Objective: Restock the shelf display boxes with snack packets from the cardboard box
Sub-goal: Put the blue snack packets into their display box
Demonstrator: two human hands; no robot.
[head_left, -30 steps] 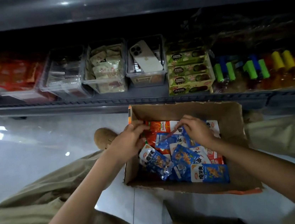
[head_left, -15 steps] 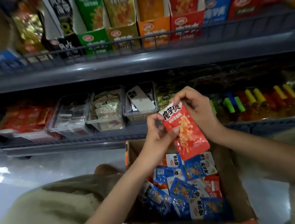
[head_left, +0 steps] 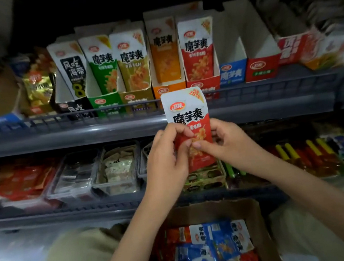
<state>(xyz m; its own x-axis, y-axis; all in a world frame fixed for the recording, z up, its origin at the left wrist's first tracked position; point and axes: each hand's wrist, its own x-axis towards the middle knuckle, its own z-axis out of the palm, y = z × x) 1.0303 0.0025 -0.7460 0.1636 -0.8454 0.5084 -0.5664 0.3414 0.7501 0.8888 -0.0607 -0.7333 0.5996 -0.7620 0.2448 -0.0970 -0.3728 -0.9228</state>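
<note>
A red snack packet (head_left: 190, 126) is held upright in the grip of both hands, the left hand (head_left: 166, 159) and the right hand (head_left: 226, 143) pinched together on its lower half. It is raised just below the red display box (head_left: 199, 62), which looks already nearly full. Right of that box, the blue display box (head_left: 233, 73) and its red neighbour (head_left: 263, 67) are seen empty. Well below, many packets are left in the cardboard box (head_left: 259, 228), so much restocking seems to remain.
</note>
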